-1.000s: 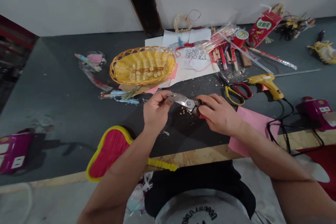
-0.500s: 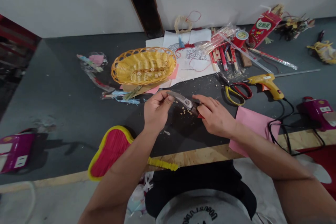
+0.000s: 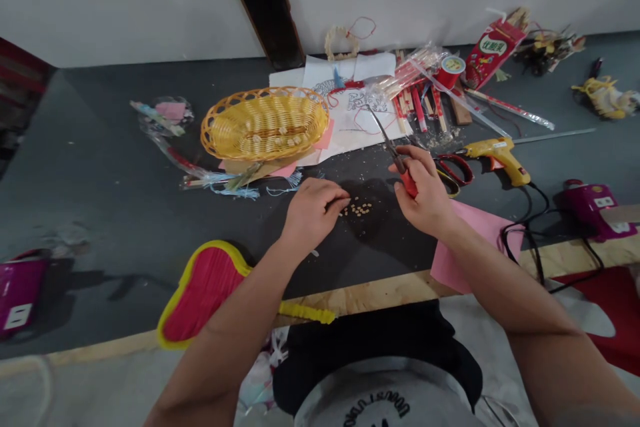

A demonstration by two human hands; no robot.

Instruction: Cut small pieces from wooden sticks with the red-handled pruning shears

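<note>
My right hand (image 3: 423,193) is closed around the red handle of a pair of pruning shears (image 3: 389,140). Their long grey blade points up and to the left, over the paper. My left hand (image 3: 315,210) is low over the dark table, thumb and forefinger pinched together. Whatever lies between those fingertips is too small to make out. Right beside them is a loose group of small pale cut pieces (image 3: 359,207). Behind my left hand stands a yellow woven basket (image 3: 265,123) with several similar small pieces inside.
Red-and-yellow-handled scissors (image 3: 457,170) and a yellow glue gun (image 3: 500,155) lie to the right, its black cable (image 3: 537,213) looping over pink paper (image 3: 450,267). A red fan-like piece with yellow edging (image 3: 205,290) is at front left. A phone (image 3: 265,10) leans on the wall.
The shears have come away from my left hand and swung up to the right in my right hand. My left hand has moved down to the small pieces. The view has shifted slightly.
</note>
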